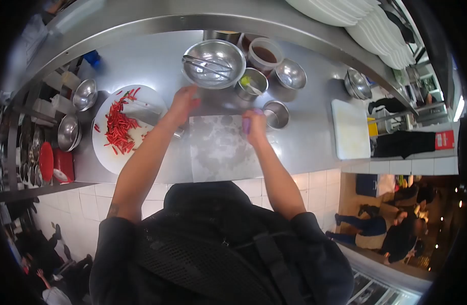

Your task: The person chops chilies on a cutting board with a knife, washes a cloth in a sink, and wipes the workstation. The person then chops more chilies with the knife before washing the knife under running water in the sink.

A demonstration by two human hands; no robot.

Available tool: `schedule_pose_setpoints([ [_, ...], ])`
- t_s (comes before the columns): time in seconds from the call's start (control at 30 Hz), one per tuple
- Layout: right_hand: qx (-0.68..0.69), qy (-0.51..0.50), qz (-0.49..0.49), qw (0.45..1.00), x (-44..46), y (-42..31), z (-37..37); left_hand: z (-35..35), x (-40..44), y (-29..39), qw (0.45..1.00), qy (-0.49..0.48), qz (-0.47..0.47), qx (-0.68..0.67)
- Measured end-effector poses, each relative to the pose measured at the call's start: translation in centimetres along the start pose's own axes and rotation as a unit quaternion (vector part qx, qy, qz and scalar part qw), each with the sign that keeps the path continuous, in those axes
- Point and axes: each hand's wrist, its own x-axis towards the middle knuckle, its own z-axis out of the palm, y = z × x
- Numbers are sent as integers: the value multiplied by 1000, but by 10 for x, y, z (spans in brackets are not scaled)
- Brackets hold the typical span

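My right hand (pixel 256 127) is closed around a small purple object (pixel 246 123) whose kind I cannot make out. It is over the upper right part of a damp-spotted pale sheet (pixel 220 152) at the counter's front edge. My left hand (pixel 182 105) is beyond the sheet's upper left corner, just below a large steel bowl (pixel 213 79) with metal tongs (pixel 205 66) in it. Its fingers reach forward, apparently holding nothing. To the left, a round white cutting board (pixel 103 147) carries chopped red chillies (pixel 120 127) and a broad knife blade (pixel 142 114), partly behind my left forearm.
Beyond my right hand stand a steel cup (pixel 276 115), a pot with something green (pixel 251 84), a tub of brown liquid (pixel 265 55) and a small bowl (pixel 291 74). A rectangular board (pixel 351 129) lies right. A shelf (pixel 233 24) with stacked plates (pixel 355 25) overhangs the counter.
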Motion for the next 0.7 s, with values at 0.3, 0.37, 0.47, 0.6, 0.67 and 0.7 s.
schedule_pose_setpoints([
  [0.3,-95,39,-87,991,45,-24,-56,-86,-167,-37,991,103,82,40],
  [0.37,-87,20,-71,993,36,-42,-52,-97,-198,-63,987,128,89,29],
  [0.47,-62,-26,-73,995,24,-66,-39,-94,-225,-88,980,175,90,-28],
  [0.6,1,-75,-147,986,-7,-109,-12,-104,-241,-109,962,222,87,-132],
  [0.67,24,-100,-186,977,-15,-121,4,-110,-245,-115,934,276,87,-212],
  [0.7,26,-109,-184,977,-18,-123,14,-121,-243,-122,931,283,92,-213],
])
